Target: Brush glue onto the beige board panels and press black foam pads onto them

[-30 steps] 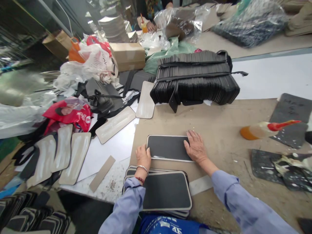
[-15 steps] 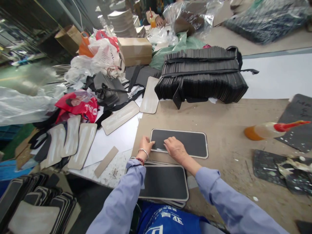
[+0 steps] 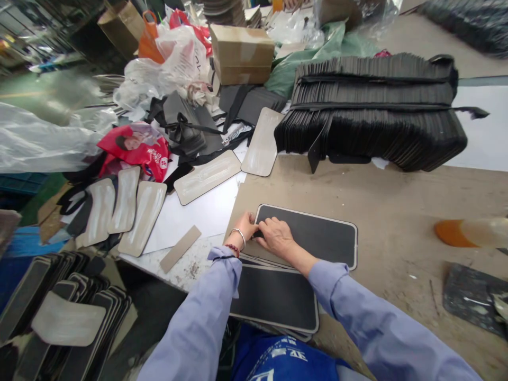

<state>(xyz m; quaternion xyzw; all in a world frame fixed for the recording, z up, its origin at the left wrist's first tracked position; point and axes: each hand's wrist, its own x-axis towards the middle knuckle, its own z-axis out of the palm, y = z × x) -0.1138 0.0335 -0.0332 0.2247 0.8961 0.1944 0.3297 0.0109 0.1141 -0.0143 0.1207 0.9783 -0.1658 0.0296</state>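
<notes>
Half-curled, the left hand (image 3: 246,226) and right hand (image 3: 275,236) meet at the dark panel (image 3: 315,231), left end; any pinch is hidden. Probably light and stiff, it suits edge holding.

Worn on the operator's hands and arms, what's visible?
Both left hand and right hand ungloved. Left sleeve and right sleeve: pale blue-violet, creased cloth. Left wrist: silvery bangle, dark red beads; dark band near that cuff. Right wrist: no jewellery visible.
</notes>
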